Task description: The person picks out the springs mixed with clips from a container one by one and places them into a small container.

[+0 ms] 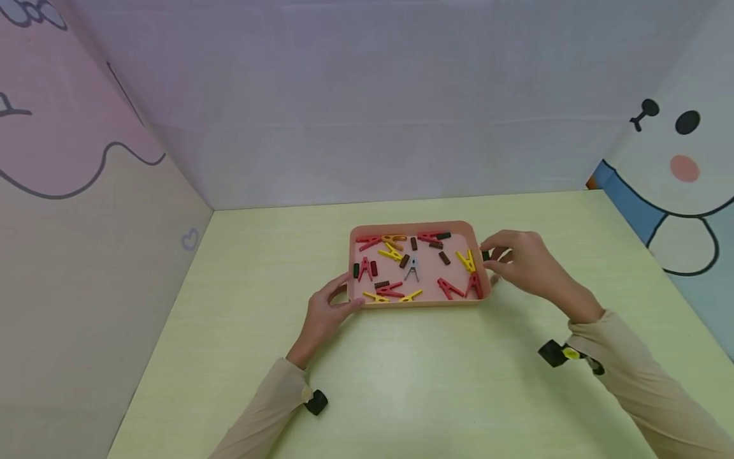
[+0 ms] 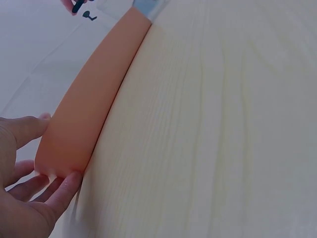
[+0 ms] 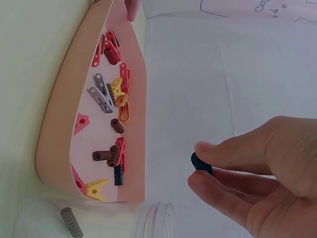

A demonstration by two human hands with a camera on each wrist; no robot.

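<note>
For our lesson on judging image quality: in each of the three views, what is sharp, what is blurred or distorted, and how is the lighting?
Head view: soft, even light, faint shadows; the pink tray and clips sharp, walls bowed by the wide lens. Left wrist view: tray wall very close, soft-edged; left hand cropped. Right wrist view: right hand pinching a small dark spring is large and slightly soft; tray contents clearer.

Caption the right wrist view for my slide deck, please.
Right hand pinches a small dark spring beside the pink tray of clips.
</note>
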